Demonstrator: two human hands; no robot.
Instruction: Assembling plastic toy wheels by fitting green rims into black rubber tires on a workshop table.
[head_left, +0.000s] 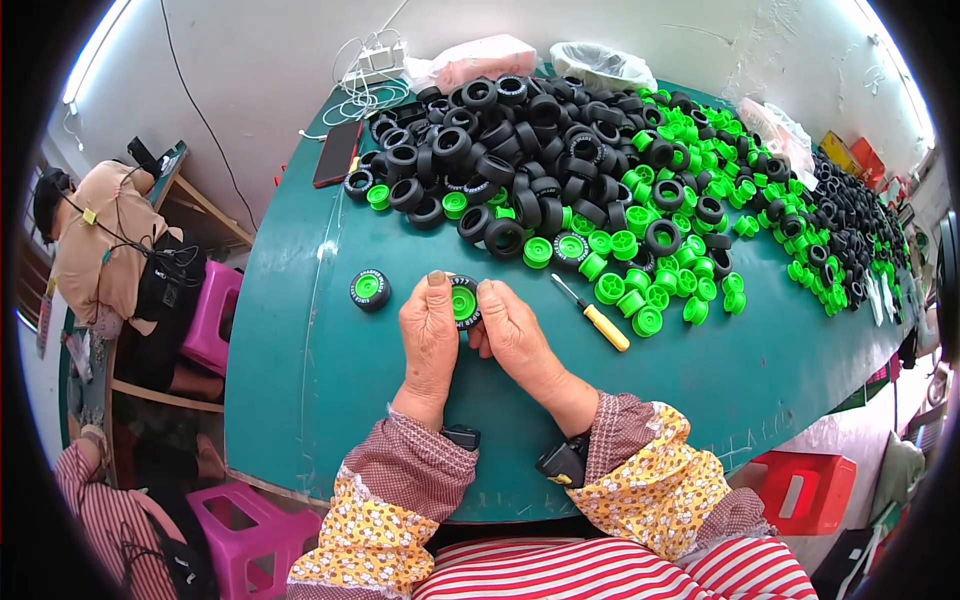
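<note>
Between my two hands I hold a small black toy tyre with a green wheel hub (463, 301) inside it, just above the green table. My left hand (430, 335) grips its left side, thumb on top. My right hand (518, 335) closes on the right side, with its fingers curled beneath. To the left lies another black tyre fitted with a green hub (370, 290). Right of my hands rests a screwdriver (598, 318) with a yellow handle. Beyond them spreads a heap of loose black tyres (540, 150) mixed with green hubs (650, 225).
A phone (338, 153) and white cables (365, 100) with a power strip sit at the far left of the table (300, 400). Plastic bags (600, 66) stand behind the heap. Two people (110, 240) work at the left, near pink stools (250, 530). A red stool (805, 492) stands right.
</note>
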